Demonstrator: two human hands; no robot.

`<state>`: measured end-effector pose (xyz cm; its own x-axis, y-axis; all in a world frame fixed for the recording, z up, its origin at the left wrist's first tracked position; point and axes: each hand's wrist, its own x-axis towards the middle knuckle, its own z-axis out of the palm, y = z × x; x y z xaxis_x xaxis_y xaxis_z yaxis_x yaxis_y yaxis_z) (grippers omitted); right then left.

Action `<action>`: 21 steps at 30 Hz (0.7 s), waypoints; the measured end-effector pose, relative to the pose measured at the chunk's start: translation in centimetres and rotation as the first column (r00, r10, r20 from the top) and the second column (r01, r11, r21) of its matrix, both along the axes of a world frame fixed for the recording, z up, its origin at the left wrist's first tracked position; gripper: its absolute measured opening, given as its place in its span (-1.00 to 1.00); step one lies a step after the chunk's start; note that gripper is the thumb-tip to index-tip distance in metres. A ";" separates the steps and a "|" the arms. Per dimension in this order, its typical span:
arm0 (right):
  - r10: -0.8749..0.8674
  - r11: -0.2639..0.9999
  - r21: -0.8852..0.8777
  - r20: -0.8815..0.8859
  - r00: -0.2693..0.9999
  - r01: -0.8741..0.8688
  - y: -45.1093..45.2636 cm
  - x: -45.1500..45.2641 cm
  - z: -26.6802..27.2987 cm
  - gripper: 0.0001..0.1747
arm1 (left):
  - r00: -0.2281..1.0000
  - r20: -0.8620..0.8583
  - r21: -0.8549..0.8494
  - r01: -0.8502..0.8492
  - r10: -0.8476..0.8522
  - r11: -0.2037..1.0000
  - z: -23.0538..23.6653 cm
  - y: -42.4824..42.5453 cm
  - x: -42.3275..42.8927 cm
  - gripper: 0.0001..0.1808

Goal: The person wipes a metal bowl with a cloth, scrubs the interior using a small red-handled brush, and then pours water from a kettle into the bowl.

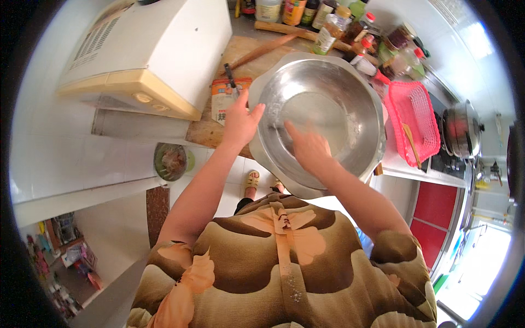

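A wide stainless-steel basin (361,94) with a scalloped rim stands over a wooden board (205,133). White smears mark its inner wall, and a pale, cloudy layer covers the bottom. At the left rim is my left hand (240,125), thumb over the edge, some fingers hidden. My right hand (309,149) is inside the basin, index finger stretched toward the left wall; motion blurs the other fingers, and I see nothing held. Beside my left hand lies an orange and white packet (219,100) bearing writing, with a black-handled tool (229,74), perhaps a knife, across it.
Behind the basin lie a tapered wooden rolling pin (266,50) and a wooden bar (283,29), before several bottles (326,37). A pink woven basket (404,135) and a lidded pot (461,129) stand right. A white appliance (176,53) stands left.
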<state>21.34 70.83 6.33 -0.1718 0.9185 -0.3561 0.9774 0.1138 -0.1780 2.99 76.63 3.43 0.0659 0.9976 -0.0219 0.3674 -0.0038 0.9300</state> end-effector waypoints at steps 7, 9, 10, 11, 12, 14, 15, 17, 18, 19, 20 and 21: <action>-0.100 0.995 -0.002 0.028 0.995 0.100 3.9 0.7 0.2 -0.37 | 0.998 0.058 0.040 0.032 -0.035 0.999 -0.1 0.1 0.2 -0.50; -0.092 0.995 0.030 0.034 0.995 0.091 3.2 0.6 -0.2 -0.36 | 0.996 0.083 0.001 0.037 -0.037 0.999 -0.1 -0.5 0.3 -0.50; -0.009 0.999 0.047 0.049 0.999 0.007 1.2 0.3 -0.6 -0.35 | 0.995 0.100 -0.021 0.034 -0.032 0.999 -0.6 -0.4 0.0 -0.50; 0.074 0.994 0.073 0.065 0.995 -0.079 0.0 0.3 -0.8 -0.35 | 0.993 0.115 -0.035 0.030 -0.025 0.999 -0.7 -0.1 -0.1 -0.49; 0.095 0.995 0.031 0.028 0.995 -0.096 -0.6 0.4 -0.7 -0.35 | 0.997 0.078 -0.051 0.000 0.004 0.999 -0.4 -0.1 -0.3 -0.50; 0.101 0.992 -0.068 -0.030 0.994 -0.102 -2.1 1.4 -0.3 -0.35 | 0.999 0.022 -0.096 -0.029 0.031 0.995 0.1 -0.5 0.3 -0.51; 0.048 0.997 -0.059 -0.022 0.999 -0.049 -1.4 1.3 -0.8 -0.35 | 0.999 0.035 -0.085 -0.021 0.024 0.996 -0.2 -0.7 0.4 -0.51; -0.056 0.998 -0.014 -0.015 0.998 0.056 2.6 0.5 -1.7 -0.36 | 0.999 0.053 -0.039 -0.010 0.012 0.999 -0.6 -0.1 0.0 -0.51; -0.090 0.996 0.003 -0.040 0.995 0.090 3.2 0.6 -1.5 -0.37 | 0.994 0.087 0.028 0.061 -0.063 0.998 -0.6 0.0 0.1 -0.49; -0.124 0.992 0.018 -0.065 0.990 0.126 3.7 0.7 -1.2 -0.37 | 0.994 0.084 -0.005 0.066 -0.066 0.998 -0.4 0.1 0.0 -0.49; -0.158 0.986 0.032 -0.089 0.983 0.162 3.8 0.8 -1.0 -0.38 | 0.994 0.081 -0.037 0.071 -0.068 0.997 -0.2 0.2 -0.2 -0.49; -0.074 0.993 0.087 -0.094 0.993 0.082 2.3 0.8 -1.6 -0.38 | 0.995 0.084 -0.075 0.068 -0.062 0.995 -0.1 0.1 -0.4 -0.49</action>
